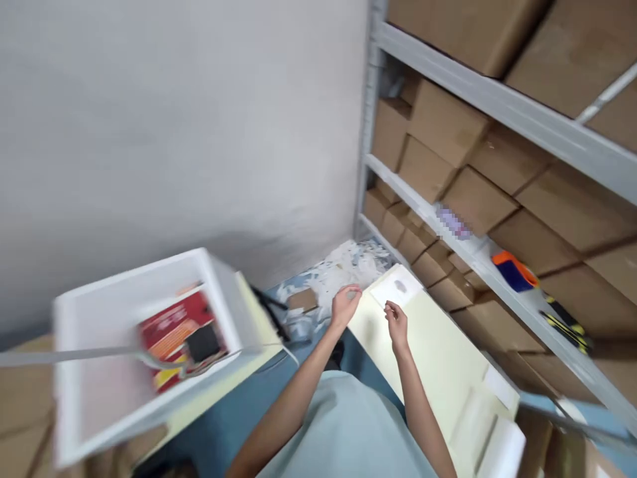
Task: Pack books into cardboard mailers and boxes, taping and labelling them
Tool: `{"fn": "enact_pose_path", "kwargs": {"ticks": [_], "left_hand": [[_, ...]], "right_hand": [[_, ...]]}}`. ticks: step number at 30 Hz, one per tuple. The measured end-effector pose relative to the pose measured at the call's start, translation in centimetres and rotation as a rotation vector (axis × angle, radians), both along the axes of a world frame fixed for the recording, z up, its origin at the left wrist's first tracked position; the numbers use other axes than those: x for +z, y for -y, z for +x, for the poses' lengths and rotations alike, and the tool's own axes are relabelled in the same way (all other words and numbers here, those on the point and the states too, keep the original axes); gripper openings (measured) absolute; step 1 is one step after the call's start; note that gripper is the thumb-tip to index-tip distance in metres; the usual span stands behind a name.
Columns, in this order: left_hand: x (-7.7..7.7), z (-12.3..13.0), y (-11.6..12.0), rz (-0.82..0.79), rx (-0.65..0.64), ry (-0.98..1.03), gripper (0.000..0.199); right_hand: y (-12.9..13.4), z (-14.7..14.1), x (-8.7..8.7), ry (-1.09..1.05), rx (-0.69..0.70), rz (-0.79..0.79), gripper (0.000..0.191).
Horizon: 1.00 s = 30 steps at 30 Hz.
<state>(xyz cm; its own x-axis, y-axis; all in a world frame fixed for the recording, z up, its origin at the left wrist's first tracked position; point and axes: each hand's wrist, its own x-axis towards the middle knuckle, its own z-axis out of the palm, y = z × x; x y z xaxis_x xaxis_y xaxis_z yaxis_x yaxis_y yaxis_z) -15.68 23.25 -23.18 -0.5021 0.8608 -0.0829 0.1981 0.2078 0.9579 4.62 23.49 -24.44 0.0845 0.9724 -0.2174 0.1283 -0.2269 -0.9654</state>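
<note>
My left hand (347,304) is over the near-left corner of the pale table (438,352), its fingers curled in toward the thumb. Whatever it may hold does not show. To its right, my right hand (397,324) hovers over the table with thumb and fingertips pinched together; anything between them is too small or blurred to name. Just beyond the hands lies a white sheet (381,290) with a small grey patch (400,286) on it.
At left stands a white open box (226,299) with a red printed packet (174,325) inside. Shelves (497,99) of cardboard boxes rise at right, with a tape dispenser (515,271) on one beam. White scraps (348,262) litter the floor by the wall. White rolls (501,448) lie on the table's near end.
</note>
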Motion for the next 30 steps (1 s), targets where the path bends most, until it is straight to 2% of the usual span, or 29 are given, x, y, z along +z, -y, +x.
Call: {"fn": "enact_pose_path", "kwargs": {"ticks": [6,13,17,21,25,30], "left_hand": [[1.7,-3.7,14.4,0.053,0.335,-0.006,0.016],[5.1,-8.6,30.1,0.112,0.702,-0.001,0.018],[6.0,-11.7,38.6,0.130,0.944,0.044,0.018],[5.4,-15.0,46.6,0.147,1.144,0.109,0.019],[4.5,-18.6,54.5,0.178,1.316,0.169,0.021],[3.8,-23.0,64.9,0.244,1.454,0.228,0.024]], "right_hand": [[5.8,-6.7,2.7,-0.140,0.437,0.018,0.055],[14.3,-14.5,5.3,-0.233,0.822,-0.058,0.058],[19.8,-19.3,6.4,-0.215,1.020,-0.044,0.055],[27.1,-24.6,6.8,-0.209,1.211,-0.069,0.052],[36.2,-30.7,6.0,-0.159,1.380,-0.202,0.041],[47.9,-37.9,3.5,-0.034,1.412,-0.274,0.025]]}}
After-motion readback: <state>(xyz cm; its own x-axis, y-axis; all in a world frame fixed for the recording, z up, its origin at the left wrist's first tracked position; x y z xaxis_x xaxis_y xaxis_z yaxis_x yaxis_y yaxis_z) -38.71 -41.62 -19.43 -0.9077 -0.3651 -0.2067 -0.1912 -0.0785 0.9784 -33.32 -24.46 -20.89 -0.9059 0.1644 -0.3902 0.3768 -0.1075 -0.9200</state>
